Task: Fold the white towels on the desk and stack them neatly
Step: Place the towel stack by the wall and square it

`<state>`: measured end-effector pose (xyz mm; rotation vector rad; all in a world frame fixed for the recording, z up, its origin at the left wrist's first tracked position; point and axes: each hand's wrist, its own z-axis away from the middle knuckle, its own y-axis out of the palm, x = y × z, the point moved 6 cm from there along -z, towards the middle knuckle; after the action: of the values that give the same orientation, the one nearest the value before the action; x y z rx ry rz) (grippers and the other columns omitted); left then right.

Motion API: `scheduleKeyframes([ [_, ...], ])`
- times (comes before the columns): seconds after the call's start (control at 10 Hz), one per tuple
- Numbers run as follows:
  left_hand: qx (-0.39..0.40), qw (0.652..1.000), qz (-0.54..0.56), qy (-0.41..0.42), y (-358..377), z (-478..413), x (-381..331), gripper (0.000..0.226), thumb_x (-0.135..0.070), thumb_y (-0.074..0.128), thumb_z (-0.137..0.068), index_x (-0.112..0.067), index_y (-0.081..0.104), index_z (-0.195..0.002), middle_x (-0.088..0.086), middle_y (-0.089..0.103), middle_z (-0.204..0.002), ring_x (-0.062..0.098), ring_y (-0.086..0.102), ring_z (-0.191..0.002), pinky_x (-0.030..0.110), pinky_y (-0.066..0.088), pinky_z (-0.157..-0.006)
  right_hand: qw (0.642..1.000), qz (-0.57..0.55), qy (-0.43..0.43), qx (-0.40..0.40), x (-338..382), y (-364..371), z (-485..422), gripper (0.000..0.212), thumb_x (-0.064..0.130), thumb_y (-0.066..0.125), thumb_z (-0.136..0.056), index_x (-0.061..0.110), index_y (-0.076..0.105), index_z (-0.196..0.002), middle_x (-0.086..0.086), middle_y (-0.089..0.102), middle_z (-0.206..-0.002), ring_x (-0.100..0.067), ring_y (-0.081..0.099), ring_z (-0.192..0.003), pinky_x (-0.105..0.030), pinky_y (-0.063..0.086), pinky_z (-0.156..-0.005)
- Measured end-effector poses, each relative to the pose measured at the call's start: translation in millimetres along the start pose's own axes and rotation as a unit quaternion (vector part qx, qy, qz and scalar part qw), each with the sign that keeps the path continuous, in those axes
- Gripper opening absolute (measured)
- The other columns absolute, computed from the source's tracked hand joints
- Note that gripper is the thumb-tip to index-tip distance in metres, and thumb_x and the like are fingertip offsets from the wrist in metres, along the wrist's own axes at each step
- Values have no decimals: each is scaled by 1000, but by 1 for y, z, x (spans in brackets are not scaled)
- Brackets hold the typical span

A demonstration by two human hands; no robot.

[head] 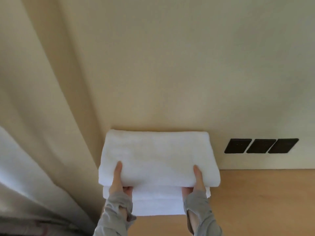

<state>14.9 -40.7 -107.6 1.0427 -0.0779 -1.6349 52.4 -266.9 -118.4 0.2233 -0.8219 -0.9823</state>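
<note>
A folded white towel (156, 155) lies on top of a stack of folded white towels (156, 203) at the back left of the wooden desk (255, 201), against the wall. My left hand (119, 180) grips the top towel's near left edge, thumb on top and fingers underneath. My right hand (196, 182) grips its near right edge the same way. Both wrists wear grey sleeves. The lower towels show as white layers between my hands.
A cream curtain (42, 116) hangs at the left, right beside the stack. The beige wall (187, 65) stands directly behind the towels. Three dark socket plates (260, 145) sit low on the wall at the right.
</note>
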Motion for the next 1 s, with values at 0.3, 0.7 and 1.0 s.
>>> scheduleKeyframes([
  [0.3, -18, 1000, -23, -1, -20, -8, -7, 79, -33, 83, -59, -17, 49, -129, 5, 61, -121, 27, 60, -106, 45, 49, -95, 978, 147, -139, -50, 45, -28, -5, 102, 26, 86, -50, 25, 32, -136, -3, 51, -114, -27, 54, -100, -48, 53, -85],
  [0.7, -49, 953, -265, 138, -24, 0, -63, 67, -53, 68, -76, -18, 46, -129, 4, 47, -118, 29, 48, -105, 38, 48, -84, 942, 292, -151, 65, 75, -19, -10, 41, 26, 74, -76, 25, 49, -110, 4, 58, -99, -17, 55, -89, -38, 52, -72],
  [1.0, -49, 922, -369, 109, -29, -4, -67, 68, -49, 67, -79, -6, 44, -127, 10, 49, -119, 33, 48, -104, 48, 46, -96, 915, 360, -181, 29, 68, -27, -14, 46, 36, 73, -76, 21, 46, -109, 1, 56, -99, -24, 55, -96, -36, 53, -72],
])
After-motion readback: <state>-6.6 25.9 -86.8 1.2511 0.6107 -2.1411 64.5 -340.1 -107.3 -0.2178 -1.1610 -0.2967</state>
